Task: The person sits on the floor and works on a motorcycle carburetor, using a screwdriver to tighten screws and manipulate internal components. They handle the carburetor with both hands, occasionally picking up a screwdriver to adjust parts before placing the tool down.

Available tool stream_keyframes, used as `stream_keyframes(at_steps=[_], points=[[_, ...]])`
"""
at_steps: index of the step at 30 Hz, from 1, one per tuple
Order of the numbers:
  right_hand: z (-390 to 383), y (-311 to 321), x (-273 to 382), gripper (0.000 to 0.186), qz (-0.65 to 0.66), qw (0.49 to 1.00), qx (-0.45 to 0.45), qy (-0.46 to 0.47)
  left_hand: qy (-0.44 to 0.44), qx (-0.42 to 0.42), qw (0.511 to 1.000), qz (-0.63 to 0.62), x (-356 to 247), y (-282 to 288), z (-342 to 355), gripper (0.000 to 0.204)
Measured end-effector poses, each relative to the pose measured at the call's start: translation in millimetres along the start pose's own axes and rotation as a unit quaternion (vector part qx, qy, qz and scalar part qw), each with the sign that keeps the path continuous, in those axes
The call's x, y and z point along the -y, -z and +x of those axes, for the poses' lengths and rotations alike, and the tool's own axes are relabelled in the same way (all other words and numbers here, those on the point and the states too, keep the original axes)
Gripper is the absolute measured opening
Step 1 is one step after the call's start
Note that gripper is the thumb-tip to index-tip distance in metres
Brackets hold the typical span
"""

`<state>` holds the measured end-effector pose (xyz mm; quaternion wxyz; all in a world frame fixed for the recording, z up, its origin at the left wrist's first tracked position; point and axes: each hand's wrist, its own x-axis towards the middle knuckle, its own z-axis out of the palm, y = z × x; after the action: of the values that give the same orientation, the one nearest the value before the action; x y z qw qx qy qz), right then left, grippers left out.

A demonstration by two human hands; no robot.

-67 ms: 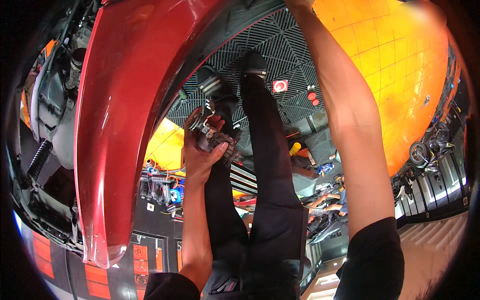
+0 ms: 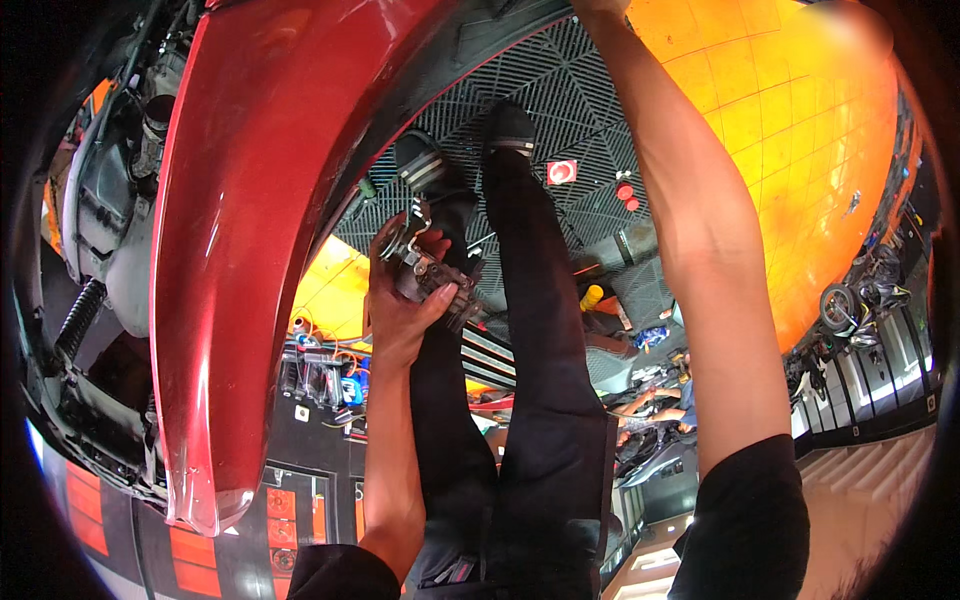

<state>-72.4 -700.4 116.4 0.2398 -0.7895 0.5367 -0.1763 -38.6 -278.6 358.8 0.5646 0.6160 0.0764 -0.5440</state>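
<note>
My left hand [image 2: 410, 310] holds a dark metal mechanical part [image 2: 432, 280] with a bent bright bracket, thumb across its lower end. It is in front of my dark trouser legs, just right of a glossy red body panel [image 2: 240, 200]. My right hand [image 2: 598, 8] is raised at the top edge, where the dark rim of the panel runs; it is mostly out of frame and its fingers cannot be made out.
A grey grated floor mat [image 2: 570, 90] lies under my shoes, with small red cups [image 2: 625, 196] on it. Orange flooring [image 2: 780, 120] is at right. Exposed motorcycle parts [image 2: 110, 200] fill the left side. Another person [image 2: 680, 395] works among motorcycles further back.
</note>
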Motion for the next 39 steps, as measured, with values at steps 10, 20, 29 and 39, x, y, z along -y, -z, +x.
stream_keyframes(at_steps=[10,20,29,39], points=[[-11,17,2,0.028,0.12,0.992,-0.042,-0.011,0.001,-0.009,1.0,-0.018,0,-10,7,0.089],[-163,136,68,0.019,0.31,0.925,0.088,-0.2,0.013,-0.003,0.998,-0.062,5,5,-4,0.081],[-294,252,212,0.025,0.417,0.75,0.299,-0.418,0.011,-0.016,0.999,-0.049,-25,5,-38,0.081],[-282,403,334,0.013,0.381,0.797,0.335,-0.328,-0.043,0.01,0.996,-0.078,-122,-13,-165,0.082]])
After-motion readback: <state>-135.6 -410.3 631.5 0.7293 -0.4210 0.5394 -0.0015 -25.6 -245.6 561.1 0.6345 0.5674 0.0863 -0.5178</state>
